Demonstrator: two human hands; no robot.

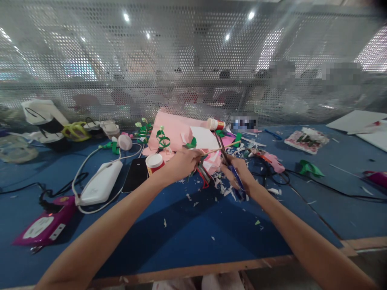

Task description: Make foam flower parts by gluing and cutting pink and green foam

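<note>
My left hand (188,161) is closed on a thin light-brown stick (213,151), which points right and slightly up. In my right hand (237,171) is a pair of scissors (238,185) with dark blue handles; the blades point up and away. The stick crosses the blades, but I cannot tell whether they touch it. Beneath both hands lie pink paper pieces (212,163) and many white paper scraps (222,187). A red-and-white paper cup (154,162) stands left of my left hand. Green paper curls (163,141) stand behind it.
A large pink sheet (169,125) lies at the back, beside stacked paper cups (215,124). To the left are a white power bank (101,183), a black phone (135,175) and a magenta glue gun station (45,225). A pink glue gun (273,161) with a black cable lies right. A perforated metal screen (187,52) rises behind.
</note>
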